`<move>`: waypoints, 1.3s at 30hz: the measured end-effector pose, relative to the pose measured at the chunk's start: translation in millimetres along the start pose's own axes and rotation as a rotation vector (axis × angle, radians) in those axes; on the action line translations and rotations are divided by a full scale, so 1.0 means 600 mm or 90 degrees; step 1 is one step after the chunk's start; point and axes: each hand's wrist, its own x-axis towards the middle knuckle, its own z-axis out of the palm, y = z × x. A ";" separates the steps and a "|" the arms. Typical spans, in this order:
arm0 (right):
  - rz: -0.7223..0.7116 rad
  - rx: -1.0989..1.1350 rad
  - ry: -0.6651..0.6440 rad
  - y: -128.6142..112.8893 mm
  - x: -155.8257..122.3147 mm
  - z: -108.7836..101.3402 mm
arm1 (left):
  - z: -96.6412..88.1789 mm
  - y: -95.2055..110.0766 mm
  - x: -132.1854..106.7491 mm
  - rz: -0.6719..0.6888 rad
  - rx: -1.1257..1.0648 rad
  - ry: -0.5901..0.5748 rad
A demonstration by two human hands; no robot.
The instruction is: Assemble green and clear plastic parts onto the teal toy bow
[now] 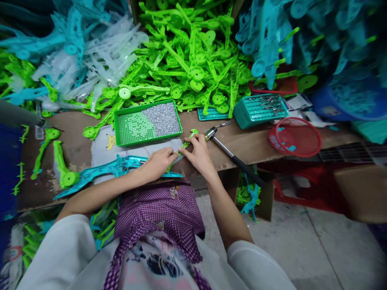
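My left hand [159, 161] and my right hand [198, 155] meet at the front edge of a worn wooden workbench [242, 141]. Both pinch a slim green plastic part [189, 141] that lies across a grey cloth. Under my left wrist lies a long teal plastic piece [115, 169], stretched to the left. Just right of my right hand rests a screwdriver [229, 155] with a black handle hanging over the bench edge. Behind my hands stands a green tray [121, 127] holding many small silver screws.
Heaps of green [193, 60], teal [272, 40] and clear plastic parts fill the back of the bench. A teal basket [260, 110] and a red round basket [294, 137] sit at right. Loose green parts [62, 169] lie at left. Bare floor lies at lower right.
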 end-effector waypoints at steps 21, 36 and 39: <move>-0.046 0.058 -0.078 0.007 -0.032 -0.011 | 0.023 -0.015 -0.023 0.000 0.005 0.109; 0.015 -0.017 -0.010 -0.012 -0.017 0.013 | 0.015 0.020 -0.065 -0.099 -0.104 0.158; 0.007 -0.016 -0.001 -0.013 -0.017 0.015 | 0.010 0.024 -0.062 -0.099 -0.112 0.114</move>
